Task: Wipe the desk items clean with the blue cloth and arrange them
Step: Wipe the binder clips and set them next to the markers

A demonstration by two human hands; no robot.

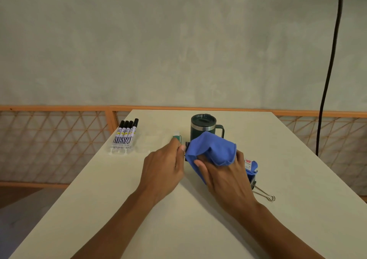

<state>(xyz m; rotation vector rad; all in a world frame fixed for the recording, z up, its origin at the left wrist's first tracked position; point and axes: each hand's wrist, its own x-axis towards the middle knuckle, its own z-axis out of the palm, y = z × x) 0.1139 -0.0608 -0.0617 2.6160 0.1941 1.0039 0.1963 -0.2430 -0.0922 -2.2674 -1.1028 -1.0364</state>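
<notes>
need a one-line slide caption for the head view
Right hand grips the blue cloth in front of a green mug; left hand sits at a small green item.

- The four markers point(126, 134) lie side by side and carry white labels with black print and a small yellow spot. The print runs along each barrel in large letters, but it is too blurred, and no word can be read with certainty.
- The small white packet point(248, 163) has a red logo at its top and some fine lines of print below it. The letters are too small to read.
- So no text, brand or number is legible here.
</notes>
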